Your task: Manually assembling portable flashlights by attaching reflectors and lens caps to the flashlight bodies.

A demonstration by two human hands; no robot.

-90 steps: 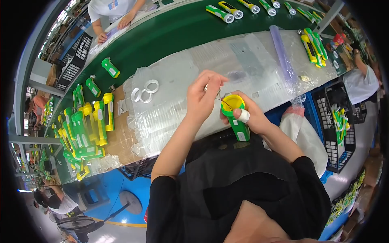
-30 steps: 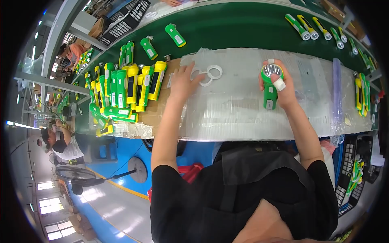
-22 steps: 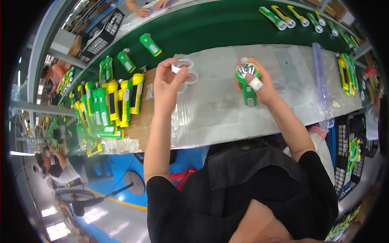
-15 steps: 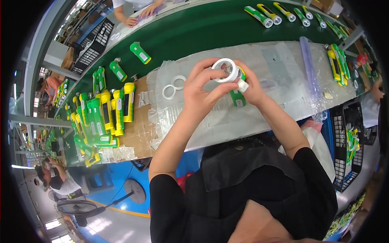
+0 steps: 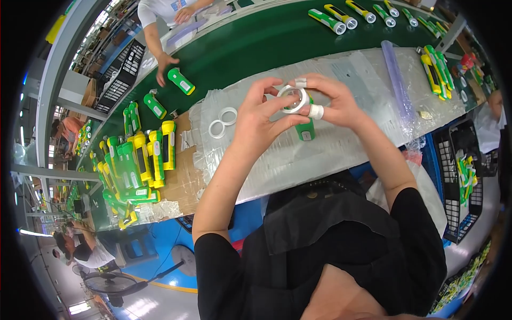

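Hands meet above the plastic sheet (image 5: 346,149): left hand (image 5: 261,120) pinches a white ring (image 5: 293,97); right hand (image 5: 333,101) grips a green flashlight (image 5: 305,129).

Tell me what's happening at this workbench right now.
A person at an assembly line holds a green flashlight in the right hand and fits a white ring against its head with the left hand. Two more white rings lie on the plastic-covered bench. A batch of yellow and green flashlights lies at the left. Beyond, on the green conveyor belt, another person's hand is near a green flashlight body.
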